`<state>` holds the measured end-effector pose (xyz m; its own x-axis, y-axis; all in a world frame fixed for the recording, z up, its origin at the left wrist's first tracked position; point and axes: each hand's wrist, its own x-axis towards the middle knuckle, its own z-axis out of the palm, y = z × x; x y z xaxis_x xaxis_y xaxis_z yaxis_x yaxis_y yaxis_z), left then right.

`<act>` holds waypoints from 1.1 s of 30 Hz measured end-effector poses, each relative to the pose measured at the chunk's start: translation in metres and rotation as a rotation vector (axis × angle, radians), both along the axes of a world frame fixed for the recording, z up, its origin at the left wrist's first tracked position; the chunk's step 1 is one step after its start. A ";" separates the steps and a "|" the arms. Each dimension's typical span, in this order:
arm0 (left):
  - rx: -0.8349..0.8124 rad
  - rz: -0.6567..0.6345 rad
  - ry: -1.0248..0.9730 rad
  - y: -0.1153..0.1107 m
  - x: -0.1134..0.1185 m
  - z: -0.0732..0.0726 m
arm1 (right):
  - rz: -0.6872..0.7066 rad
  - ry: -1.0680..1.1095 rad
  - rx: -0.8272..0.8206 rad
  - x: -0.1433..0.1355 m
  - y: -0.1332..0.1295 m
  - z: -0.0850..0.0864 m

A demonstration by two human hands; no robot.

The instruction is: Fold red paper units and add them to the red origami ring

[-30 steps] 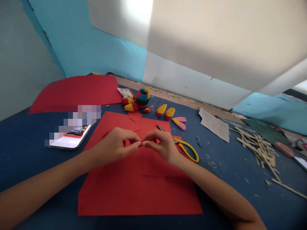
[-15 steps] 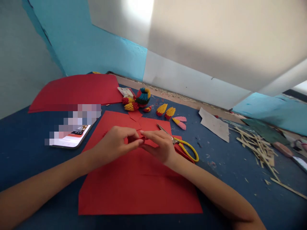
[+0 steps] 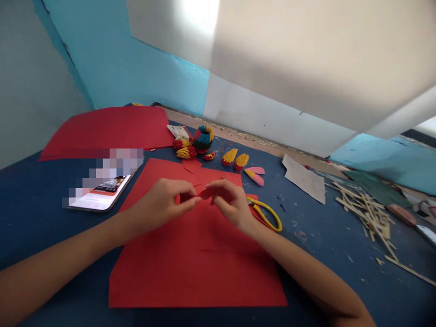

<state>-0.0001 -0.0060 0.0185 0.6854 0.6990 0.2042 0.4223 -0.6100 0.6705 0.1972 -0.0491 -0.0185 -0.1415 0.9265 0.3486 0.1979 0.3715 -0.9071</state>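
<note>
A small folded piece of red paper (image 3: 205, 194) is held up between my two hands, over a large red sheet (image 3: 197, 272). My left hand (image 3: 170, 197) pinches its left end between thumb and fingers. At the other end my right hand (image 3: 231, 202) has its fingers curled round the piece, the thumb below; the exact contact is partly hidden. Yellow-handled scissors (image 3: 269, 215) lie just right of my right hand, their blades mostly hidden behind it. Cut red paper pieces (image 3: 191, 166) rest on the sheet's far edge.
Beyond the sheet stand folded-paper models (image 3: 203, 138), yellow-red cones (image 3: 230, 156) and a pink-yellow piece (image 3: 255, 175). A lit phone (image 3: 102, 193) lies left, near another red sheet (image 3: 112, 127). Grey paper (image 3: 304, 177) and thin wooden sticks (image 3: 369, 211) occupy the right.
My right thumb and fingers have drawn back slightly and curled, showing more of the small red paper. The left hand keeps its pinch in nearly the same place.
</note>
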 end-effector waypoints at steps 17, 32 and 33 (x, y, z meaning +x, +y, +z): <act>0.101 0.025 0.003 -0.002 0.000 -0.004 | -0.074 -0.151 0.015 -0.003 -0.004 0.007; -0.333 0.011 -0.141 0.001 0.002 -0.001 | -0.089 -0.741 0.869 0.001 -0.014 0.014; -0.371 0.013 -0.176 0.002 0.002 -0.001 | -0.072 -0.756 0.890 0.002 -0.013 0.013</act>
<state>0.0019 -0.0038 0.0172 0.6529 0.7558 0.0499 0.2874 -0.3082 0.9069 0.1994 -0.0622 -0.0054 -0.5477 0.4122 0.7281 0.6225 0.7822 0.0254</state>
